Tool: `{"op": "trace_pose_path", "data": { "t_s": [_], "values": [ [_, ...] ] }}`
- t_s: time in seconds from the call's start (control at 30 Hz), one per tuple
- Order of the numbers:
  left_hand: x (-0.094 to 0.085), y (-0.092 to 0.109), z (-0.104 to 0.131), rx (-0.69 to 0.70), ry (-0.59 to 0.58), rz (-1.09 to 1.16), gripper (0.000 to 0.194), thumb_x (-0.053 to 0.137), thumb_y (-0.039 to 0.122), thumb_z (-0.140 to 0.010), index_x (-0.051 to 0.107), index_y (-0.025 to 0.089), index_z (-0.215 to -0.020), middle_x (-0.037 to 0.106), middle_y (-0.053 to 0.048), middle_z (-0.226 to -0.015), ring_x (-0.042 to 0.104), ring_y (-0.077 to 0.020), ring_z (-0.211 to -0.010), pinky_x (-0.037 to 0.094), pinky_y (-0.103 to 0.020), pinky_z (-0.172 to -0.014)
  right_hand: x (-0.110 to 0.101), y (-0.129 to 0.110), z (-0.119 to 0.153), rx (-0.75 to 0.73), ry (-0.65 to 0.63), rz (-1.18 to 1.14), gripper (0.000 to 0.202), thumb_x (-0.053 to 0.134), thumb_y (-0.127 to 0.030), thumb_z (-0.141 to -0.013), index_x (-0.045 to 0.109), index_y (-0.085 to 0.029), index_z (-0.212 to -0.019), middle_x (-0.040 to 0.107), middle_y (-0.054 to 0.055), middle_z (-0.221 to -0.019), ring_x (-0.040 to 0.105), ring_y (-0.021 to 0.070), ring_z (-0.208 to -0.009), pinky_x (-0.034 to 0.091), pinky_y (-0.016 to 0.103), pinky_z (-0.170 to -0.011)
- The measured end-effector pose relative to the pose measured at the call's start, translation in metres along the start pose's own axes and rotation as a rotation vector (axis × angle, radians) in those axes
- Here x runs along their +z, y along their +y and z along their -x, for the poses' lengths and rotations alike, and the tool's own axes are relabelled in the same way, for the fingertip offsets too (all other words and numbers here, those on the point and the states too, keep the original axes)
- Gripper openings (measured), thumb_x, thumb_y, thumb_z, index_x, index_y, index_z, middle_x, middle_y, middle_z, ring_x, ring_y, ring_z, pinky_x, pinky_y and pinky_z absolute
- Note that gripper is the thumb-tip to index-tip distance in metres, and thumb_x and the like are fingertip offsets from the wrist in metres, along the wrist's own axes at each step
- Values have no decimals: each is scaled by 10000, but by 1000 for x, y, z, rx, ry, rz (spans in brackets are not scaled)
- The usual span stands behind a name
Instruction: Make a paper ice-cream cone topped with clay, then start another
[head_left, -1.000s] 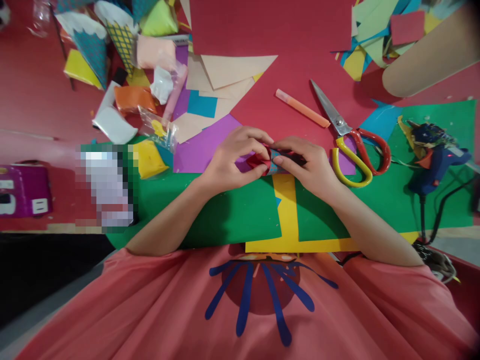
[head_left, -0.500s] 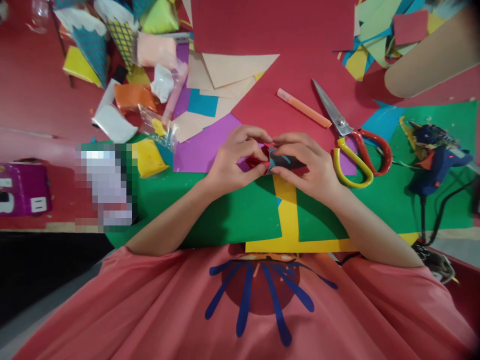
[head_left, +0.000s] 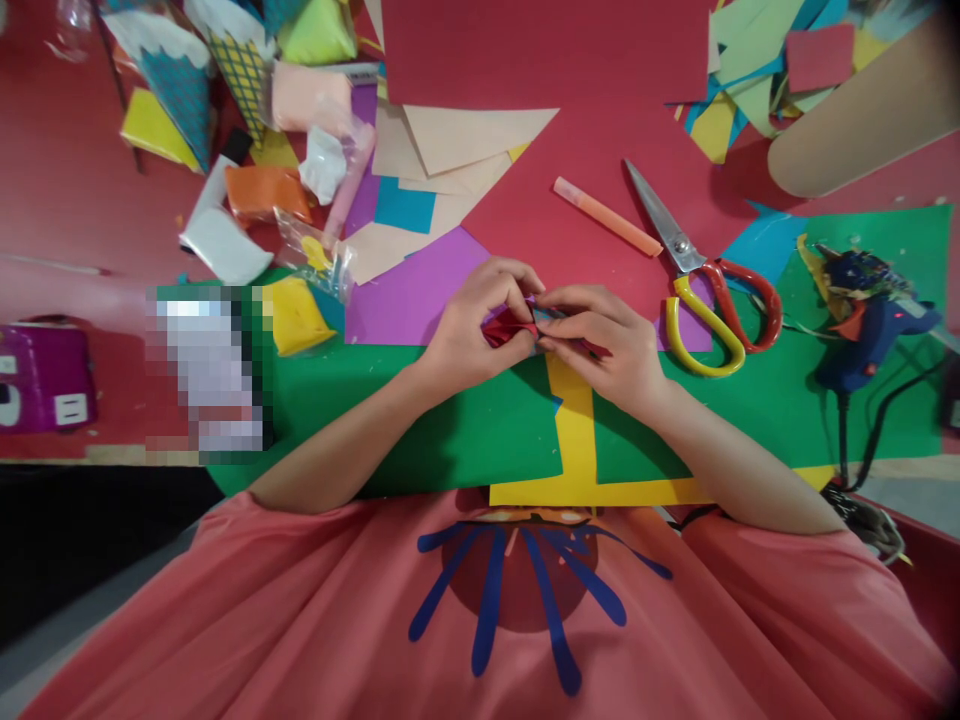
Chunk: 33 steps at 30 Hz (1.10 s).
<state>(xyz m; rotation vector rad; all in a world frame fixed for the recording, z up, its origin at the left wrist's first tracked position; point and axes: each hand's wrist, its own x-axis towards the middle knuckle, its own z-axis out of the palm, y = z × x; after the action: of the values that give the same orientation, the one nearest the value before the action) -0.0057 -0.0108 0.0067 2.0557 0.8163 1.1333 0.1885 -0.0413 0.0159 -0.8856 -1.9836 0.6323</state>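
Over the table's middle, my left hand (head_left: 471, 330) pinches a small folded red piece (head_left: 511, 322), perhaps paper, between thumb and fingers. My right hand (head_left: 619, 345) closes on the piece's other side, where a blue-grey bit shows at its fingertips. Both sets of fingertips nearly meet, and much of the piece is hidden behind them. Right of my right hand lie scissors (head_left: 681, 248) with one red and one yellow handle. An orange marker (head_left: 607, 217) rests on red paper (head_left: 555, 200) beyond my hands. Green sheets (head_left: 450, 420) and a yellow strip (head_left: 576, 430) lie beneath.
A blue glue gun (head_left: 862, 345) with a cord lies at right, below a cardboard tube (head_left: 862, 120). Paper scraps (head_left: 750, 60) are heaped at the back right. Paper ice-cream cones (head_left: 176, 85) and soft coloured packets (head_left: 266, 192) crowd the left, near a pixelated object (head_left: 217, 370).
My right hand has shifted slightly left and its fingers have closed in, covering more of the dark blue-grey part. My left hand still grips the red piece in nearly the same place.
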Motion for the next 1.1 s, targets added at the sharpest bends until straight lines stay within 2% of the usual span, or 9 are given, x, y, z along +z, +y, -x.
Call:
{"op": "trace_pose_path", "data": {
  "t_s": [0.23,0.4,0.6,0.77,0.93,1.03,1.1],
  "values": [
    [2,-3,1,-37,6,84,126,649,221,-846,536,220,-790,652,-32,-975,643,-150,-946,556,-331,-831,1,3,0,-46,-10,32,118,585,-229,-943,643,-255,-1043,706,73,-1185,689,210,-1113,596,404,-899],
    [0,-7,2,-45,80,98,95,635,244,-847,541,232,-838,647,-37,-1019,640,-175,-999,556,-371,-874,-1,5,-1,48,-41,124,432,682,-379,-877,526,-246,-1257,645,134,-1308,616,286,-1240,554,498,-987],
    [-3,-7,3,-116,58,205,138,645,318,-866,544,228,-844,638,-43,-1056,635,-189,-1041,541,-374,-909,-4,9,-2,27,-115,213,269,580,-327,-951,576,-217,-1196,710,126,-1184,676,266,-1118,572,440,-909],
    [-7,-7,4,-181,-10,274,230,637,436,-880,539,228,-871,630,-32,-1094,634,-186,-1071,546,-352,-905,-4,11,-1,-4,-107,251,273,584,-323,-948,590,-227,-1204,713,108,-1169,676,264,-1085,552,434,-898],
    [-6,-7,1,-223,16,332,383,492,619,-917,553,254,-1018,651,-31,-1143,629,-191,-1117,555,-378,-946,-5,14,-1,10,-85,186,312,629,-284,-916,593,-251,-1225,699,103,-1187,662,272,-1108,546,463,-945],
    [-4,-7,-2,-178,127,506,366,583,572,-892,599,283,-1116,656,-7,-1207,638,-188,-1155,543,-369,-1017,-5,11,-2,104,-18,64,372,644,-268,-902,563,-245,-1265,670,101,-1212,646,254,-1145,555,447,-977],
    [-2,-8,-2,-152,141,576,417,651,520,-874,587,311,-1230,638,2,-1290,619,-192,-1221,528,-352,-1063,-3,10,-3,221,33,-52,443,654,-302,-894,519,-253,-1313,625,96,-1261,633,239,-1170,567,427,-983]
  ]
}}
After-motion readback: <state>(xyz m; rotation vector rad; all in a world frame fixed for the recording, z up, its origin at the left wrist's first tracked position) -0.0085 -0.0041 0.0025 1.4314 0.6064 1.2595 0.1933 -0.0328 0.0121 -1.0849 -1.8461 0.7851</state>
